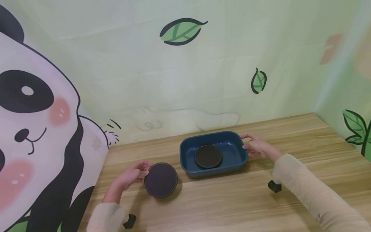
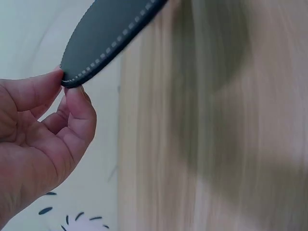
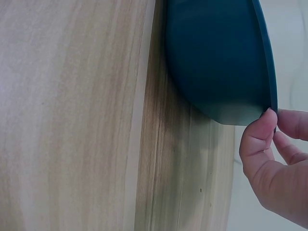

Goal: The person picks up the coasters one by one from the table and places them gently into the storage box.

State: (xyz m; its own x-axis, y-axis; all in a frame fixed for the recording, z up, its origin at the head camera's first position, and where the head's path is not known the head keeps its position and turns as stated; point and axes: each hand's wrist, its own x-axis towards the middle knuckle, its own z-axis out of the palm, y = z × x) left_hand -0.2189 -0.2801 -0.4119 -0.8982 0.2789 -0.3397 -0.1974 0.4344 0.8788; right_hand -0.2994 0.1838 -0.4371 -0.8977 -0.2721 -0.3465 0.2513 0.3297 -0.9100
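Between thumb and fingers, my left hand [image 1: 134, 174] pinches the edge of a round dark coaster [image 1: 161, 180], with light stitching round its rim in the left wrist view. This coaster [image 2: 108, 36] is held above the table, left of a blue rectangular plastic bin [image 1: 200, 174]. A second round black coaster [image 1: 208, 156] lies flat inside the bin, towards its left half. At the bin's right end my right hand [image 1: 256, 145] pinches the rim; in the right wrist view the thumb presses the bin's outer wall [image 3: 216, 57] near the top edge.
The bin stands on a wood-grain table [image 1: 220, 206], close to the back wall cloth [image 1: 179, 83], which has printed leaves and a large panda [image 1: 37, 96] at the left. Another printed cloth [image 1: 347, 96] borders the right side. A small black device [image 1: 274, 186] hangs at the right sleeve.
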